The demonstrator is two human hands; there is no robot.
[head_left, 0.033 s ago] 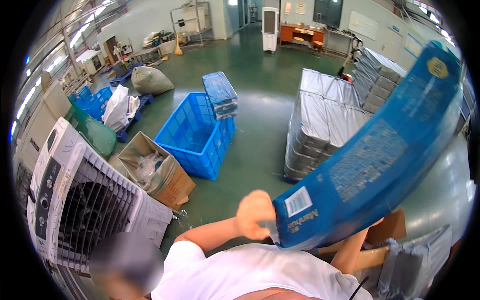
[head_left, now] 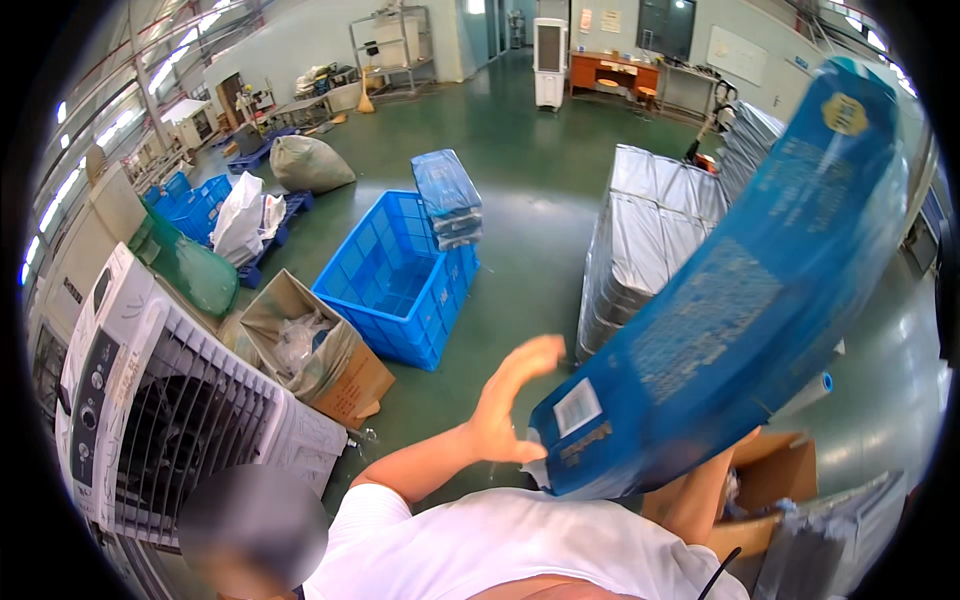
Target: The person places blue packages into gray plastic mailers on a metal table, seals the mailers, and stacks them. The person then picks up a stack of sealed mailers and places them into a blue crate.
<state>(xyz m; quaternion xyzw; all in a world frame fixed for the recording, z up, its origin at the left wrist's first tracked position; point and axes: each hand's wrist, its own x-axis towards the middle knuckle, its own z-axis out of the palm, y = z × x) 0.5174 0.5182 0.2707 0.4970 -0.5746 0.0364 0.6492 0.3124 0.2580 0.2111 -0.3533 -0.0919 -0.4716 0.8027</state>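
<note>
A long blue plastic-wrapped package, with a white label near its near end, slants up to the far right in front of me. My right hand supports it from beneath; most of that hand is hidden behind the wrap. At the near end, my left hand is open, its fingers spread and pointing up. Its thumb is close to the clear plastic at the package's corner, and I cannot tell whether they touch.
A blue crate stands ahead, with a wrapped blue stack at its far right corner. Left are a lined cardboard box, an air cooler and a person's head. Silver-wrapped stacks stand right; an open carton is near right.
My left hand has gone from a closed grip at the package's near end to spread fingers. The package has shifted slightly left, and the whole view has moved a little.
</note>
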